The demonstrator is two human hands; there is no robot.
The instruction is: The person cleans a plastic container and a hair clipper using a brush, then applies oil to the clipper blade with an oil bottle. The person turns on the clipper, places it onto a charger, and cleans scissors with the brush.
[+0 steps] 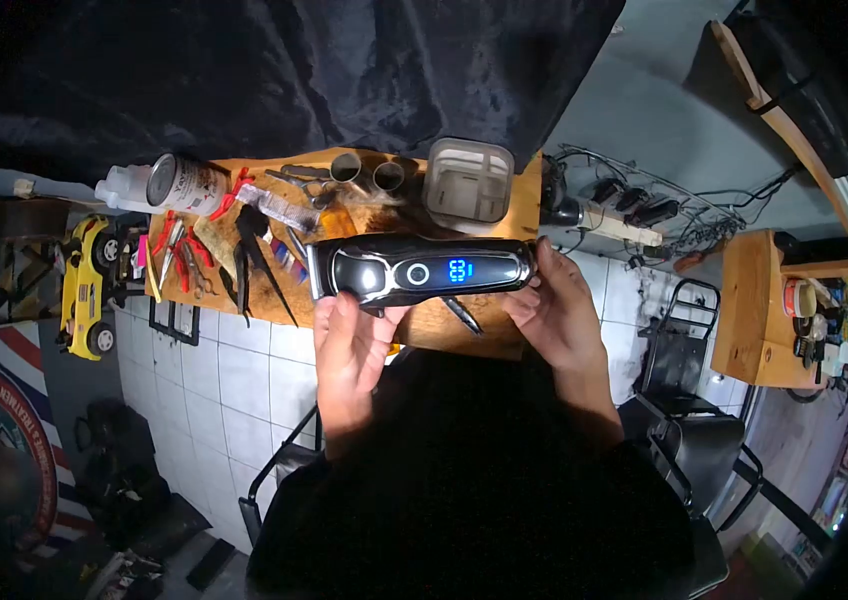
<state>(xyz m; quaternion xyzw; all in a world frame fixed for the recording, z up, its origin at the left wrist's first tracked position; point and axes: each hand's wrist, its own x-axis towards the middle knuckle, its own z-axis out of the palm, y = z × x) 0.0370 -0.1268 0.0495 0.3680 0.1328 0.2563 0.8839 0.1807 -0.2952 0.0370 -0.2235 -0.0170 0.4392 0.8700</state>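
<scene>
A black, glossy hair clipper [424, 270] is held level over the wooden table [434, 325], its metal blade end to the left and a blue lit display on its face. My left hand [347, 350] grips the blade end, thumb on the front. At the other end, my right hand [566, 315] holds the clipper between thumb and fingers. Behind it stands a clear divided container [469, 182]. Left of the clipper lie black combs or clips [262, 262] and red-handled tools [184, 262].
A labelled can [187, 186] and two metal cups [346, 167] stand toward the table's back. Dark cloth [344, 75] hangs behind. A yellow toy car [91, 288] is at the left. Black chairs [699, 450], a wooden cabinet [749, 330] and cables [684, 190] are at the right.
</scene>
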